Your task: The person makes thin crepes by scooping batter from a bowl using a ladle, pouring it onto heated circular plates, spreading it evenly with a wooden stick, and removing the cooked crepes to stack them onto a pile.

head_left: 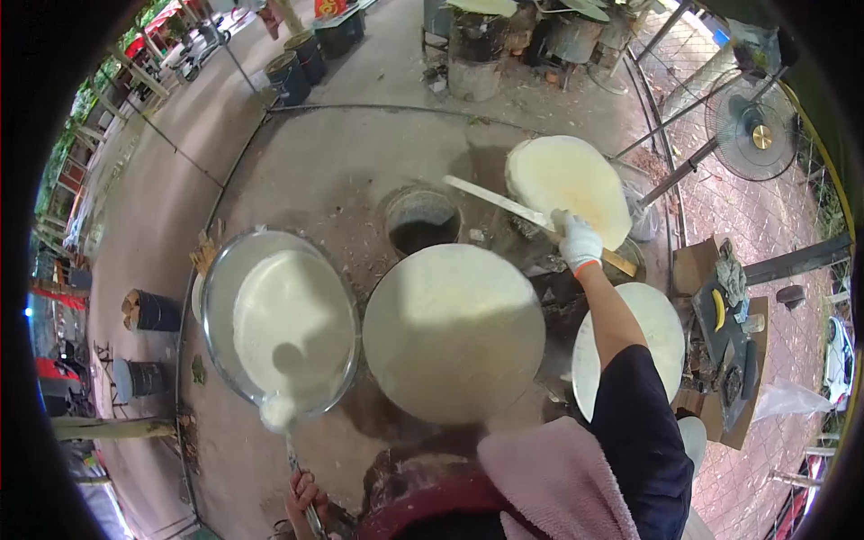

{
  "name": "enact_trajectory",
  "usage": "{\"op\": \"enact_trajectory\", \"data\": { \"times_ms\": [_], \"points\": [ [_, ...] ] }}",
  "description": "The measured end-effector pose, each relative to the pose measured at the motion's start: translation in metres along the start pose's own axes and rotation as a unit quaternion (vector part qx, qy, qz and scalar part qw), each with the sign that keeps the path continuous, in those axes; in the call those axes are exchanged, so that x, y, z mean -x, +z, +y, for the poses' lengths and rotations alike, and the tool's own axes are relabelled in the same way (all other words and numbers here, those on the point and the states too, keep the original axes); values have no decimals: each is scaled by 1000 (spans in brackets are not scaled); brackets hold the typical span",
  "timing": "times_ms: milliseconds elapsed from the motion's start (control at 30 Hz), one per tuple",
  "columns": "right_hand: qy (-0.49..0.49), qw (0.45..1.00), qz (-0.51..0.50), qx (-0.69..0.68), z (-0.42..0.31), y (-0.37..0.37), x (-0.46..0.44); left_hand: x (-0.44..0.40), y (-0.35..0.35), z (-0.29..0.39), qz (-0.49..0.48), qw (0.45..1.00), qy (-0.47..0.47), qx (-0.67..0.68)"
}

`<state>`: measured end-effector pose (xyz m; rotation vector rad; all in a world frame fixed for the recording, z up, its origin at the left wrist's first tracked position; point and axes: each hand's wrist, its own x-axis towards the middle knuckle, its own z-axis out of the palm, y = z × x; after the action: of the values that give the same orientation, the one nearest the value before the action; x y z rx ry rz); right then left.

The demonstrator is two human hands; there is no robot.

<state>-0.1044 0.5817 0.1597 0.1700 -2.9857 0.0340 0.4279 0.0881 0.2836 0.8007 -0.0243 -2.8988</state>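
My left hand (307,497), bare, is wrapped round the handle of a ladle (277,413). The ladle's batter-coated bowl is at the front rim of a large metal basin (213,351) holding pale batter (297,315). In a white glove with an orange cuff, my right hand (579,243) grips a long flat spatula (495,197), whose wooden handle end sticks out to the right. The spatula crosses the edge of a round pale flatbread (567,184). Between my hands lies a large round griddle (454,337) with a pale, smooth surface, partly in shadow.
Another pale round surface (641,342) lies under my right arm. An open drum (423,220) stands behind the griddle. To the right are a fan (761,137) and a cardboard-edged stand with a banana (718,309). A pink towel (549,468) hangs at my front.
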Motion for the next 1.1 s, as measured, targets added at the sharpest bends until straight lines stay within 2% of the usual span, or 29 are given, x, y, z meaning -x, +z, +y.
{"op": "enact_trajectory", "data": {
  "times_ms": [67, 100, 133, 167, 200, 233, 267, 300, 333, 400, 467, 533, 600, 667, 767, 800, 867, 933, 1000, 1033, 1100],
  "points": [
    [7, 999, 43, 21, -9, 9, 22, -9, 12, 15, 103, 994, 18, -31],
    [44, 999, -2, 9, -32, -19, 42, -12, -9, 33, 169, 980, 48, -99],
    [79, 996, -51, -1, -58, -57, 64, -24, -28, 58, 170, 976, 13, -133],
    [74, 994, -33, -71, -70, -64, 89, -36, -47, 83, 169, 971, -23, -167],
    [75, 987, -15, -140, -81, -72, 120, -57, -49, 103, 178, 902, -54, -391],
    [86, 981, -12, -172, -98, -82, 155, -73, -73, 130, 96, 902, -107, -407],
    [104, 974, 0, -202, -117, -91, 193, -93, -88, 145, 39, 744, -21, -667],
    [95, 971, -2, -219, -132, -95, 234, -114, -105, 159, -12, 593, 17, -805],
    [87, 969, -3, -233, -147, -101, 278, -135, -121, 173, -44, 414, 73, -906],
    [121, 947, -17, -297, -196, -113, 353, -177, -145, 198, -65, 215, 97, -970],
    [236, 897, -63, -368, -240, -108, 419, -201, -66, 195, -165, 66, -43, -983],
    [303, 865, -80, -393, -290, -114, 460, -257, -93, 195, -135, 144, -37, -980],
    [325, 862, -82, -381, -327, -115, 492, -308, -101, 194, -194, 63, 51, -978],
    [370, 823, -96, -421, -354, -116, 516, -340, -95, 190, -229, 38, 89, -969],
    [412, 808, -127, -402, -383, -124, 539, -368, -133, 211, -290, 39, 60, -954],
    [373, 845, -107, -366, -388, -120, 547, -368, -150, 216, -330, 19, 55, -942],
    [437, 790, -178, -391, -409, -130, 545, -356, -180, 231, -403, -24, 43, -914],
    [396, 805, -214, -388, -419, -115, 560, -324, -197, 233, -235, 286, -131, -920],
    [350, 818, -235, -391, -431, -94, 585, -271, -218, 224, -29, 554, -280, -783],
    [324, 825, -238, -396, -439, -81, 599, -248, -227, 220, 78, 660, -337, -667],
    [278, 841, -222, -408, -460, -64, 622, -198, -220, 210, 36, 726, -345, -594]
  ]
}}
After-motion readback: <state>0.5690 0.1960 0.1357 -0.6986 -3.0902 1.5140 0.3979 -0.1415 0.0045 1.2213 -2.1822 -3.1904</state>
